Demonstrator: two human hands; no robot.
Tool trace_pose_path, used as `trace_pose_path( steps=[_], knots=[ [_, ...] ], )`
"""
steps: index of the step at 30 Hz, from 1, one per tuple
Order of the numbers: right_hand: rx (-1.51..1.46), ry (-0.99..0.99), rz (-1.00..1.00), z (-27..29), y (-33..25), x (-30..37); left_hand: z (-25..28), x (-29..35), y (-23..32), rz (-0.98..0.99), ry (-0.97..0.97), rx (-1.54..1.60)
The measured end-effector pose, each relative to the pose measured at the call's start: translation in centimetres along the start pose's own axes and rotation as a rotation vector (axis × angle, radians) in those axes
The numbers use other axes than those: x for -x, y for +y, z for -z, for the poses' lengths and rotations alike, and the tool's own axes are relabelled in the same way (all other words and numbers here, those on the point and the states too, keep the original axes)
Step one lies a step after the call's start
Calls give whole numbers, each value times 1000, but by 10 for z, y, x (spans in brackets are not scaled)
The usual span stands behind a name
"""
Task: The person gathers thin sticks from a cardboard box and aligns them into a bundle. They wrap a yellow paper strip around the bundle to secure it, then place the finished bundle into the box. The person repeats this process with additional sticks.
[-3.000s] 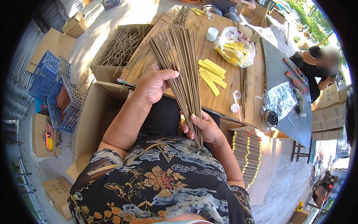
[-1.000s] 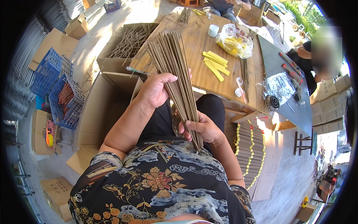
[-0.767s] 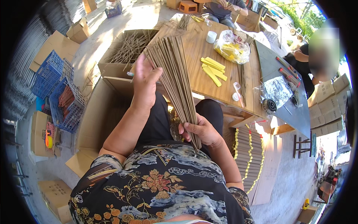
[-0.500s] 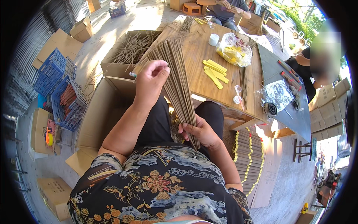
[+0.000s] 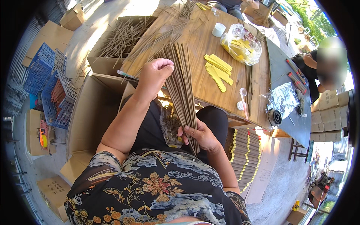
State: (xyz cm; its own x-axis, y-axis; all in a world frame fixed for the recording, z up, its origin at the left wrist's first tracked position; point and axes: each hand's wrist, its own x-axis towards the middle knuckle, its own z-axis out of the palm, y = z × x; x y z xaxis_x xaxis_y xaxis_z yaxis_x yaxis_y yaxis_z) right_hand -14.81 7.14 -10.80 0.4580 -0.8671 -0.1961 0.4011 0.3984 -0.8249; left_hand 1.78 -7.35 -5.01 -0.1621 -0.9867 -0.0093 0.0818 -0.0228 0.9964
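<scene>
A fanned bundle of thin brown incense sticks [image 5: 182,88] slants up from my lap towards the table. My right hand [image 5: 203,137] is wrapped round its lower end, thumb across the front. At the bundle's upper left edge my left hand [image 5: 153,77] is closed in a pinch, thumb against the fingers, on the outer sticks; how many it grips is hidden. Past the bundle, yellow paper strips [image 5: 218,69] lie on the wooden table [image 5: 198,48]. Below the table at right, banded bundles of sticks [image 5: 245,157] are laid in rows.
An open carton of loose sticks [image 5: 107,63] stands left of the table, with an empty-looking carton [image 5: 93,108] nearer me. Blue crates [image 5: 62,101] are farther left. A plastic bag [image 5: 242,45] and white cup [image 5: 218,30] stand on the table. Two other people sit beyond.
The view has shifted slightly, so the surroundings appear displaced. My left hand stays pinched at the bundle's upper edge, and my right hand keeps its hold on the lower end.
</scene>
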Motion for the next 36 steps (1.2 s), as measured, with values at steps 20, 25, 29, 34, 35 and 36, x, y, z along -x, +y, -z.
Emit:
trace_pose_path(
  steps=[20,25,29,34,35,36],
  knots=[
    [-169,112,-47,37,-8,-11,114,-123,96,-667,699,115],
    [-286,110,-39,35,-10,-12,175,-166,95,-843,713,239],
    [-324,105,-16,31,-14,-12,211,-216,47,-323,618,247],
    [-370,101,82,25,-20,-14,110,-151,33,-113,364,209],
    [-391,92,117,26,-21,-16,83,-130,30,-87,254,264],
    [-396,88,159,24,-23,-17,57,-107,25,-46,143,372]
  ],
)
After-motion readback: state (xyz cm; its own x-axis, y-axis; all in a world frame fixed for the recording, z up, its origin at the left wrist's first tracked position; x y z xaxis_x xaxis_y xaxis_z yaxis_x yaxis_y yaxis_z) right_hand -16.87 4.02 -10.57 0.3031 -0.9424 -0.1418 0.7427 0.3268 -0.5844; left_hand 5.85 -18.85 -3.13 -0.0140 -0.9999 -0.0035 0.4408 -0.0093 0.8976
